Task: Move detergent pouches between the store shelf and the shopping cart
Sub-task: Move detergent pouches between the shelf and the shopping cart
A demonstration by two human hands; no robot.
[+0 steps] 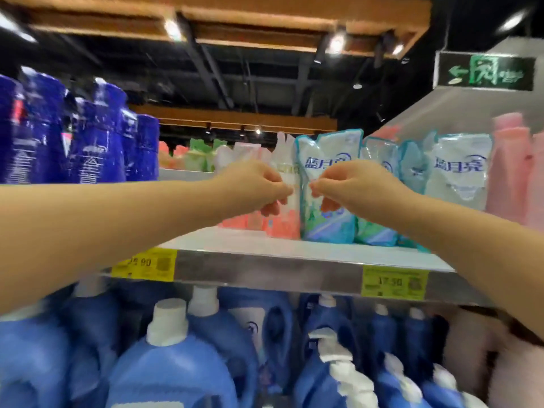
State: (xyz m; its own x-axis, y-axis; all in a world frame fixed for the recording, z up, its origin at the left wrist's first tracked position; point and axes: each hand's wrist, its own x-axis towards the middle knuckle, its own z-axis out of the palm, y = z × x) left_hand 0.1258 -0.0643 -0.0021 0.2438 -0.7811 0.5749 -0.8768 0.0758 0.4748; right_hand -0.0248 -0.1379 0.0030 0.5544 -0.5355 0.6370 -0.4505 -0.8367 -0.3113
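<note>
Detergent pouches stand in a row on the upper shelf (265,245). My left hand (253,187) reaches up with its fingers curled and pinches the right edge of a pink and white pouch (284,225). Beside it, my right hand (353,184) pinches the left edge of a teal and white pouch (326,154) that stands upright against the pink one. The two hands' fingertips are almost touching. More teal pouches (459,172) stand to the right. The shopping cart is out of view.
Tall dark blue bottles (88,142) fill the upper shelf's left end, and pink bottles (512,172) its right end. Yellow price tags (394,282) hang on the shelf's metal edge. Below it stand several large blue detergent jugs (167,363) with white caps.
</note>
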